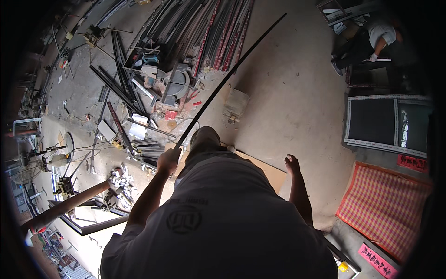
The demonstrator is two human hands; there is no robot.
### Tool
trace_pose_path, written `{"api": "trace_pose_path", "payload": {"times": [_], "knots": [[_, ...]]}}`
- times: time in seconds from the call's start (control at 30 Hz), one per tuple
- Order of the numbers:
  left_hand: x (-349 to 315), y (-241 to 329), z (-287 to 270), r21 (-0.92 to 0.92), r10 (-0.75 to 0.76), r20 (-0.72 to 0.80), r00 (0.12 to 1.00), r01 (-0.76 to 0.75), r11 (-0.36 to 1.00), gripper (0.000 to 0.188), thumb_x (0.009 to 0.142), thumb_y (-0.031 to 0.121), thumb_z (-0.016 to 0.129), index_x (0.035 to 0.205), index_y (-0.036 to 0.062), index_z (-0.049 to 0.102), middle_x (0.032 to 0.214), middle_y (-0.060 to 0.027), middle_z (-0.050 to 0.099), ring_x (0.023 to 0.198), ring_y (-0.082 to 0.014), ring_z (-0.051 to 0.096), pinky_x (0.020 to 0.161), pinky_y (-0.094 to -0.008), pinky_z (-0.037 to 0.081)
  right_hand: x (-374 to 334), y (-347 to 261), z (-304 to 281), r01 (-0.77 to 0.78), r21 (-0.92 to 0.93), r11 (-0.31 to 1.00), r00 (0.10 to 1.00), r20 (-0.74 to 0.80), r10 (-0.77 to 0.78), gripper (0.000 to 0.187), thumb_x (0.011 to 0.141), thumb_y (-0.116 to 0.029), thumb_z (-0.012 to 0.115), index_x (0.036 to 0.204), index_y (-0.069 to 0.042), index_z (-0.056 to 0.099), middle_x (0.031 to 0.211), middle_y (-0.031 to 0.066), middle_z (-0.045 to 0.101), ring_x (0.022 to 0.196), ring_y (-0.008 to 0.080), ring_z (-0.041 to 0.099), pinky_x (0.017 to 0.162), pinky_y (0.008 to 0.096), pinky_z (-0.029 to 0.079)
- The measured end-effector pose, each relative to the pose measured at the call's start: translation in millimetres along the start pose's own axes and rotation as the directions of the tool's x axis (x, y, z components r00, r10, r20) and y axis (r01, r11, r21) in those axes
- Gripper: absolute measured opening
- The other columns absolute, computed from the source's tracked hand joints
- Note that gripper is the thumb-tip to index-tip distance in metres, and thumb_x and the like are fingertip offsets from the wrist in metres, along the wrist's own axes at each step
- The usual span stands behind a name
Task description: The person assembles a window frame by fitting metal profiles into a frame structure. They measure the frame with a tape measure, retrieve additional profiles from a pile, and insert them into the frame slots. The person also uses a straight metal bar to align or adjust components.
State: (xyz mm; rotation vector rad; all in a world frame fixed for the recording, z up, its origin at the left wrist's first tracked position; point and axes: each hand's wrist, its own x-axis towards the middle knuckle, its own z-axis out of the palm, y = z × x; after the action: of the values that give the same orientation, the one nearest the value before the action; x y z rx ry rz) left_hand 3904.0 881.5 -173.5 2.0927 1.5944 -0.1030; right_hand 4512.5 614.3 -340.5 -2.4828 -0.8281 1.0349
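Note:
A long, thin, dark bar, probably a metal profile, slants up and to the right from my left hand. My left fingers are wrapped round its lower end, and its far end is up in the air over the floor. My right hand hangs out to the right, loosely curled with the fingers a little apart and nothing seen in it. Below it is bare concrete, with a flat brown cardboard sheet to its left, partly hidden by my body.
Bundles of long profiles lie at the far left, near a mitre saw. Black frame pieces and metal offcuts lie at left. A dark-paned window frame and checked cloth are at right. A co-worker bends over far right.

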Motion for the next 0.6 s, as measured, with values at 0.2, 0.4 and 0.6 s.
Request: {"api": "trace_pose_path", "payload": {"times": [0.2,0.4,0.6], "knots": [[79,1,-17,-0.128,-0.258,-0.133,0.957,0.242,0.962,0.048,0.097,0.056,0.057,0.088,0.0095,0.067,0.078,-0.0199,0.070,0.080,-0.0449,0.068,0.064,-0.0557,0.051,102,-100,-81,0.175,0.153,0.973,0.985,-0.015,-0.174,0.039,0.099,-0.023,0.060,0.132,-0.003,0.060,0.105,0.0145,0.074,0.092,0.0225,0.071,0.083,0.0357,0.055],[211,-3,-29,-0.059,-0.293,-0.045,0.955,0.290,0.955,0.044,0.102,0.051,0.049,0.096,0.0106,0.064,0.086,-0.0232,0.072,0.086,-0.0472,0.069,0.073,-0.0583,0.054,147,-129,-47,-0.020,0.012,1.000,0.999,0.025,0.020,0.039,0.097,-0.023,0.062,0.131,-0.003,0.061,0.101,0.0143,0.074,0.084,0.0219,0.071,0.079,0.0355,0.056],[359,40,-95,-0.052,-0.202,0.002,0.979,0.201,0.978,0.045,0.105,0.046,0.044,0.095,0.0058,0.063,0.090,-0.0244,0.071,0.088,-0.0460,0.070,0.076,-0.0559,0.055,185,-257,-44,0.006,-0.062,0.998,0.990,0.143,0.003,0.040,0.096,-0.026,0.064,0.130,-0.003,0.062,0.110,0.0147,0.074,0.098,0.0243,0.072,0.089,0.0363,0.055]]}}
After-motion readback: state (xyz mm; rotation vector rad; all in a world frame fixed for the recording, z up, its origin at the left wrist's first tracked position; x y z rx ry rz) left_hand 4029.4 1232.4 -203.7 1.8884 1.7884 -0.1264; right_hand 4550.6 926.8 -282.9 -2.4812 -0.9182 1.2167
